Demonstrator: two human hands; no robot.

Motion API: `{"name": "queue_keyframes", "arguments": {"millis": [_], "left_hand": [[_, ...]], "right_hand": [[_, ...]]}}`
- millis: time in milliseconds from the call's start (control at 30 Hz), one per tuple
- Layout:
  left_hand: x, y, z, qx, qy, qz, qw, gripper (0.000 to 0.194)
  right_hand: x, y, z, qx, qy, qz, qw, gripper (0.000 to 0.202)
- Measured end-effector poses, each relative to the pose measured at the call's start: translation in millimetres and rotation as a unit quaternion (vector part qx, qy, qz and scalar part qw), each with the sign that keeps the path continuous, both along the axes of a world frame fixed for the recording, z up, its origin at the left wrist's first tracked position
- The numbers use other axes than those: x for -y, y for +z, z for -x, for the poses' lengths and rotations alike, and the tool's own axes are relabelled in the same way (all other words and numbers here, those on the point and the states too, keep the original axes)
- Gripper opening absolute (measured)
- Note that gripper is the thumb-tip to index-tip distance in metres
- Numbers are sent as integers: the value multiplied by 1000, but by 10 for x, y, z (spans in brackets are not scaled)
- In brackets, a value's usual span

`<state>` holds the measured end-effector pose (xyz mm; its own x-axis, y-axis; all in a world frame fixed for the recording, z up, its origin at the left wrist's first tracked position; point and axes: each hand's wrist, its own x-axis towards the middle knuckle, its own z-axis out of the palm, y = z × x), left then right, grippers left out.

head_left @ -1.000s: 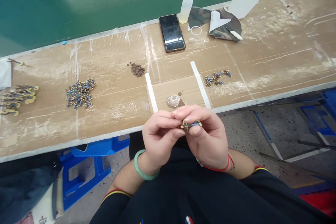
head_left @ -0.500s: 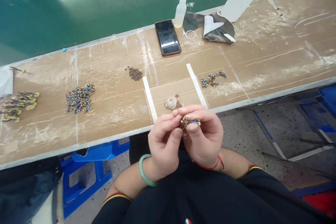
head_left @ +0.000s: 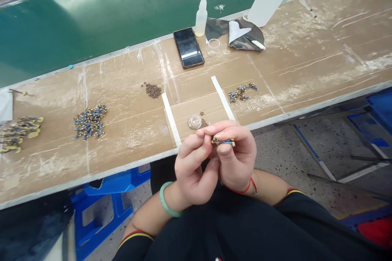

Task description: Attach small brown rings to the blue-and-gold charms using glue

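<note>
Between the thumb and fingers of my right hand is a small painted figurine in blue, yellow and brown, lying sideways. My left hand is curled in beside it, its fingertips meeting the figurine's left end; whatever they pinch is hidden. Just beyond my hands, a small round clear dish sits on a cardboard piece between two white strips. A brown smear lies beside the dish. Farther left is a pile of tiny brown discs.
Heaps of similar small blue-and-gold pieces lie left and right. Yellow-based pieces are at far left. Along the back stand a phone, a nozzle bottle and camouflage cloth. A blue stool is below the table.
My left thumb has dropped away from the figurine, and the left fingers have shifted slightly. The right hand keeps its pinch. The whole view has shifted a little.
</note>
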<state>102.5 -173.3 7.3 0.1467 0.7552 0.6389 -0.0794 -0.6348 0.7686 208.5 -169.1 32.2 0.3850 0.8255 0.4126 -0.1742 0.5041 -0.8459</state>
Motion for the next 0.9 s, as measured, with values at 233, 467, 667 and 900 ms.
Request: {"name": "queue_keyframes", "arguments": {"millis": [233,467,667,900], "left_hand": [[21,-42,46,-10,-86,61,994,79],[29,-81,53,-10,-145,96,985,90],[35,-86,18,-12,-131,77,988,84],[-26,-127,-16,-5,-110,27,994,83]], "right_hand": [[-82,0,-66,-92,93,8,991,6],[-96,21,-101,-101,78,38,991,11],[-93,25,-107,-91,86,26,992,7],[-105,-20,-113,-65,77,-19,995,4]]}}
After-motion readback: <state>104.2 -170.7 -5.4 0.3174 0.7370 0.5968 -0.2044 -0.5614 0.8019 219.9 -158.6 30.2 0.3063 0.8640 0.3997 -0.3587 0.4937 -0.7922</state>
